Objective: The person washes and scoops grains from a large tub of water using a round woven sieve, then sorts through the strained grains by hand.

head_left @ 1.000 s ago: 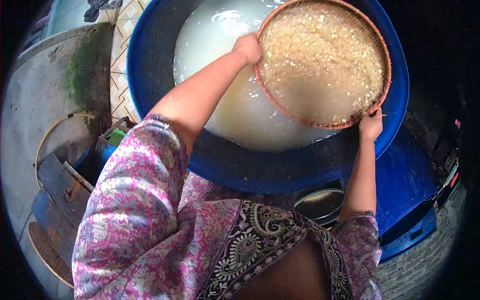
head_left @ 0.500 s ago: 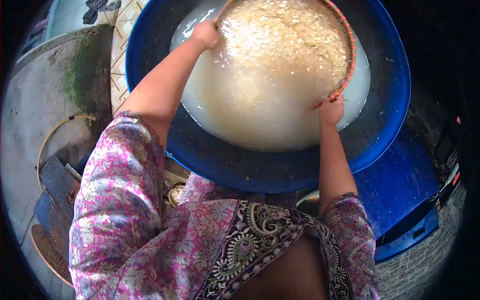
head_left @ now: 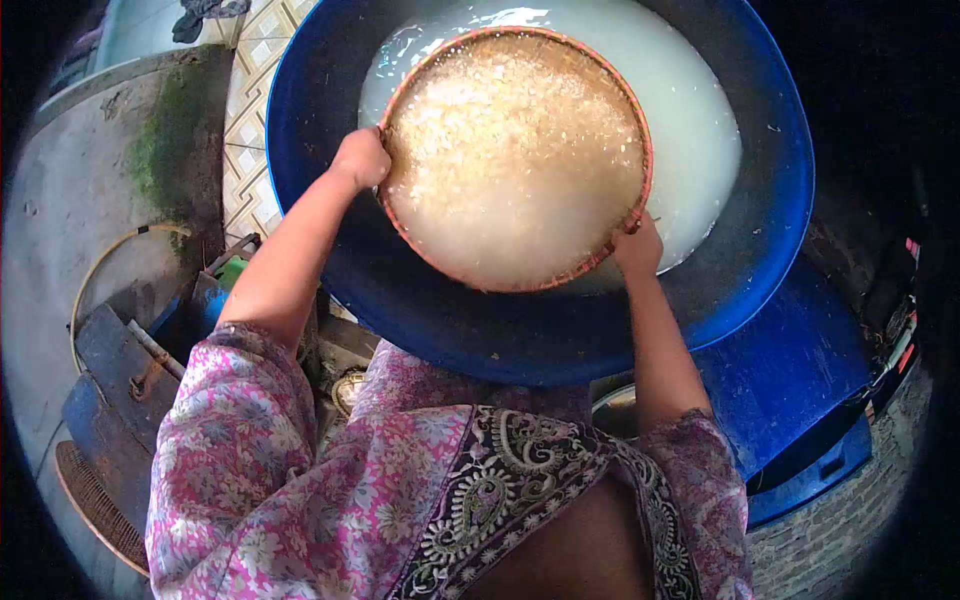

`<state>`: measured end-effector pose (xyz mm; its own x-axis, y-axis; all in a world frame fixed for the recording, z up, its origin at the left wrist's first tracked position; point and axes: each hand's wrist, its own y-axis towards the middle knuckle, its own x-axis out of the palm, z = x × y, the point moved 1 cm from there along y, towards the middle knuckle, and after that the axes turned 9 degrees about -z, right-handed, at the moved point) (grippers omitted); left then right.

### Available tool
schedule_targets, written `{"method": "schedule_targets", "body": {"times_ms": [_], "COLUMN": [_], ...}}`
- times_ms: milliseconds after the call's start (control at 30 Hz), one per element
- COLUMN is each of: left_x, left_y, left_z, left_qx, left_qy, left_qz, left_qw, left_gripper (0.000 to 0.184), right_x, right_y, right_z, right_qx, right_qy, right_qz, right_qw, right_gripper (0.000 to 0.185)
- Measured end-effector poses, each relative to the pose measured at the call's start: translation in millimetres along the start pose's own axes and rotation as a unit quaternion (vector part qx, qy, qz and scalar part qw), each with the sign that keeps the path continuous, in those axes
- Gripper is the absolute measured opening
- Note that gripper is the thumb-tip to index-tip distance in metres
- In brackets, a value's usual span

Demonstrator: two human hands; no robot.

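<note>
Red-trimmed and round, the basket [head_left: 648,165] hangs between two closed hands, over the near side of the tub. The left hand [head_left: 361,158] is clenched on the rim at its left edge, knuckles up, with the fingertips hidden beneath. The right hand [head_left: 638,244] pinches the rim at the lower right, nearer the body than the left grip; how its fingers wrap underneath cannot be told.

Between the grips lie pale grains [head_left: 500,110], thickest toward the far side, while cloudy liquid [head_left: 510,235] covers the part nearest the body. Whether the basket's bottom touches the water below cannot be told.

Milky water [head_left: 690,130] shows beyond the basket and to the right of it, above the right grip. Around both hands curves the blue tub [head_left: 480,345], its near wall passing below them. Left of the left grip, outside the tub, are patterned tiles [head_left: 250,140]; below and right of the right grip sits a blue bin [head_left: 790,370].
</note>
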<state>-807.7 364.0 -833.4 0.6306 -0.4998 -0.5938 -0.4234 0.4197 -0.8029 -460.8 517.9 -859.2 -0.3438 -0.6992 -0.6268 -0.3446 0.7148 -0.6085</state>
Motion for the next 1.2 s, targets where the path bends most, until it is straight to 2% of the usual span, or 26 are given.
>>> {"method": "schedule_targets", "body": {"times_ms": [67,133,167,233,300,367,433,500,567,633,700,800,900,933,1067,1200], "left_x": [1,12,16,24,31,32,33,26,20,13,1,-15,-29,-33,-29,-21], "left_y": [-10,-12,-12,-4,8,22,38,54,68,81,93,103,93,91,91,66], "left_z": [10,23,32,51,68,87,105,120,131,139,145,144,138,126,78,43], "left_qx": [-0.009,-0.011,0.004,0.019,0.039,0.081,0.097,0.110,0.124,0.119,0.127,0.133,0.125,0.106,0.070,0.033], "left_qy": [-0.024,-0.062,-0.064,-0.087,-0.104,-0.073,-0.099,-0.084,-0.068,-0.111,-0.102,-0.084,-0.078,-0.062,-0.052,-0.037], "left_qz": [-0.026,-0.015,-0.029,-0.055,-0.056,-0.063,-0.028,-0.011,0.006,0.057,0.076,0.102,0.117,0.114,0.106,0.080], "left_qw": [0.999,0.998,0.998,0.994,0.992,0.992,0.990,0.990,0.990,0.985,0.984,0.982,0.982,0.986,0.991,0.996], "left_gripper": [0.027,0.028,0.026,0.025,0.026,0.025,0.026,0.026,0.026,0.028,0.027,0.027,0.025,0.025,0.026,0.029], "right_x": [-13,-33,-41,-58,-68,-87,-100,-104,-108,-107,-105,-94,-70,-59,-17,16], "right_y": [-1,-1,0,5,18,21,27,40,39,42,50,51,58,57,48,36], "right_z": [1,5,9,21,52,45,46,67,53,49,49,34,41,31,19,26], "right_qx": [-0.001,0.062,0.063,0.088,0.081,0.070,0.098,0.077,0.078,0.070,0.088,0.074,0.078,0.103,0.097,0.040], "right_qy": [-0.030,-0.083,-0.084,-0.124,-0.082,-0.107,-0.115,-0.085,-0.083,-0.141,-0.139,-0.060,-0.042,-0.027,0.035,0.067], "right_qz": [-0.007,-0.033,-0.034,-0.011,0.014,0.055,0.074,0.114,0.118,0.204,0.233,0.239,0.239,0.220,0.185,0.120], "right_qw": [1.000,0.994,0.994,0.988,0.993,0.990,0.986,0.987,0.986,0.966,0.958,0.966,0.967,0.970,0.977,0.990], "right_gripper": [0.031,0.030,0.030,0.033,0.036,0.036,0.036,0.036,0.037,0.037,0.037,0.035,0.034,0.034,0.032,0.024]}}
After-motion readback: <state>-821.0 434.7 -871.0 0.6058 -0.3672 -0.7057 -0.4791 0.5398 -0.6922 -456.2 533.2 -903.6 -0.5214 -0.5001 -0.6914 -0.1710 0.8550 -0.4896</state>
